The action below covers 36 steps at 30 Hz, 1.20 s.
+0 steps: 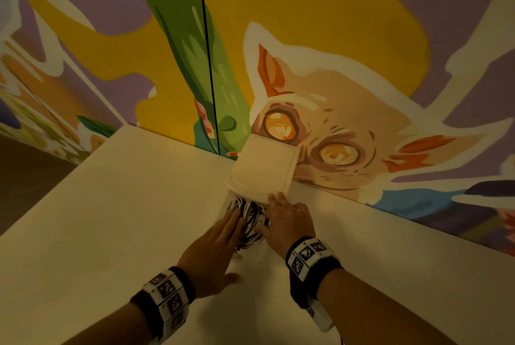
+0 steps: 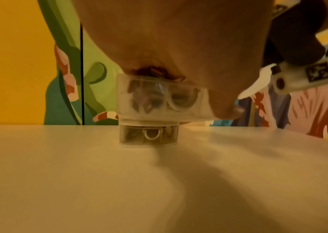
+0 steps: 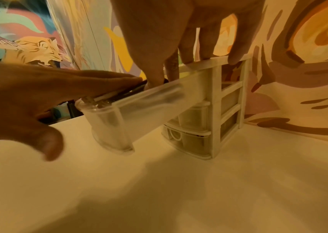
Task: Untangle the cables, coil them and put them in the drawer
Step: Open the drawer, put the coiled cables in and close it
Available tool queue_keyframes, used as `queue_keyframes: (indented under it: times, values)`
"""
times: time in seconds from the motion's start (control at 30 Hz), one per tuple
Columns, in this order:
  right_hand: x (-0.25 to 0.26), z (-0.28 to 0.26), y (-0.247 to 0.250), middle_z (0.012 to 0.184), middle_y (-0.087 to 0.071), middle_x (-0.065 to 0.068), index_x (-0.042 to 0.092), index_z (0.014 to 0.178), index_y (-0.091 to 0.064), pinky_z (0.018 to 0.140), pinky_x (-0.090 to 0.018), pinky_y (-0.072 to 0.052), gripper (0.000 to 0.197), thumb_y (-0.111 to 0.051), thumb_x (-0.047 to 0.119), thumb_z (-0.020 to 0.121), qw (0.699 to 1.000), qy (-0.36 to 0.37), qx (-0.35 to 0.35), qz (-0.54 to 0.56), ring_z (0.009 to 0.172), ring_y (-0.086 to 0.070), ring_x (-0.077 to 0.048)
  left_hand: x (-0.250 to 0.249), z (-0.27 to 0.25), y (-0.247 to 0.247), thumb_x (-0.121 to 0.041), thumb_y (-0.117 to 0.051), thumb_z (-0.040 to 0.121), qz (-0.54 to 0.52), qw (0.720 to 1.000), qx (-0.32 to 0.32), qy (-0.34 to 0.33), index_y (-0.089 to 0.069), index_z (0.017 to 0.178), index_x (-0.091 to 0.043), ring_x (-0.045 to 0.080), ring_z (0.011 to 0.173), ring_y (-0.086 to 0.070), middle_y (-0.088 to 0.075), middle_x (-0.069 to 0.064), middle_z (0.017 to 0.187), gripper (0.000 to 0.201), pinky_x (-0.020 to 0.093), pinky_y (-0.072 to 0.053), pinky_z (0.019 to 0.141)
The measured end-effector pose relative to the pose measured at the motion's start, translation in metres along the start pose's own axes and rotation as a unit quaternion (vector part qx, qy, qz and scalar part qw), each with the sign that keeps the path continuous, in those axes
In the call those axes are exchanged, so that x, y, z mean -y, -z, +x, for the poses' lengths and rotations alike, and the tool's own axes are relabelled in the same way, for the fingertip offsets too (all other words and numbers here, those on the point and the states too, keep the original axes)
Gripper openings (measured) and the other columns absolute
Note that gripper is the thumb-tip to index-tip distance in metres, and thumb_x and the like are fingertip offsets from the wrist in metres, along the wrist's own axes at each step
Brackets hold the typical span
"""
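Note:
A small translucent drawer unit (image 1: 264, 166) stands on the white table against the painted wall. Its top drawer (image 3: 139, 107) is pulled out and tilts down at the front. Coiled black-and-white cables (image 1: 250, 219) lie inside it. My left hand (image 1: 232, 220) lies flat with straight fingers pressing down on the coils. My right hand (image 1: 281, 205) rests its straight fingers on the unit's top edge (image 3: 215, 60), while its thumb side reaches down into the drawer beside the cables. In the left wrist view, the drawer front (image 2: 159, 97) shows under my palm.
Two lower drawers (image 3: 189, 135) are closed, each with a small loop handle. The white table (image 1: 111, 219) stretches left and toward me; its left edge drops off to the floor. A painted mural wall (image 1: 362, 93) stands right behind the unit.

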State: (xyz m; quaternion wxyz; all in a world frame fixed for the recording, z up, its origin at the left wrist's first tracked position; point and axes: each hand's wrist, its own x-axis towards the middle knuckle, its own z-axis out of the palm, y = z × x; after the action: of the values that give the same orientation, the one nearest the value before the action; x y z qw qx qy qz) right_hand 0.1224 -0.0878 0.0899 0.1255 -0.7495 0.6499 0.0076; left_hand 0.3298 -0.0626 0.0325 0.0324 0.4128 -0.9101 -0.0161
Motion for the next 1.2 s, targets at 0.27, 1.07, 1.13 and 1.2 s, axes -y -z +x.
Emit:
queue_keyframes:
  times: [0.27, 1.07, 1.13, 1.2]
  values:
    - [-0.005, -0.006, -0.008, 0.153, -0.036, 0.002, 0.026, 0.132, -0.051, 0.108, -0.046, -0.027, 0.056, -0.036, 0.057, 0.088, 0.999, 0.02, -0.035, 0.012, 0.145, -0.022, -0.017, 0.009, 0.044, 0.008, -0.06, -0.069, 0.071, -0.006, 1.0, -0.02, 0.002, -0.027, 0.143, 0.003, 0.036, 0.139, -0.033, -0.042, 0.023, 0.146, 0.104, 0.047, -0.043, 0.104]
    - [-0.004, -0.005, 0.006, 0.136, -0.049, -0.006, 0.02, 0.131, -0.038, 0.105, -0.046, -0.032, 0.052, -0.055, 0.041, 0.087, 0.997, 0.068, -0.035, 0.007, 0.128, -0.042, -0.028, -0.013, 0.046, -0.005, 0.015, -0.077, 0.057, -0.095, 0.967, -0.201, 0.125, -0.073, 0.103, -0.004, 0.033, 0.097, -0.069, -0.072, 0.015, 0.11, 0.051, 0.04, -0.057, 0.081]
    - [-0.005, -0.003, 0.006, 0.143, -0.045, -0.005, 0.021, 0.134, -0.037, 0.107, -0.045, -0.028, 0.053, -0.057, 0.038, 0.088, 0.998, 0.057, -0.023, -0.01, 0.136, -0.035, -0.027, -0.013, 0.051, -0.003, 0.014, -0.078, 0.058, -0.117, 0.967, -0.185, 0.129, -0.073, 0.104, -0.007, 0.029, 0.1, -0.069, -0.072, 0.012, 0.111, 0.051, 0.038, -0.056, 0.085]
    - [-0.006, -0.001, 0.006, 0.146, -0.043, -0.004, 0.021, 0.135, -0.039, 0.107, -0.043, -0.027, 0.051, -0.057, 0.034, 0.09, 0.998, 0.052, -0.02, -0.015, 0.139, -0.031, -0.025, -0.016, 0.05, -0.002, 0.01, -0.078, 0.065, -0.148, 0.962, -0.186, 0.137, -0.071, 0.109, -0.01, 0.027, 0.106, -0.065, -0.07, 0.011, 0.115, 0.048, 0.035, -0.054, 0.09]
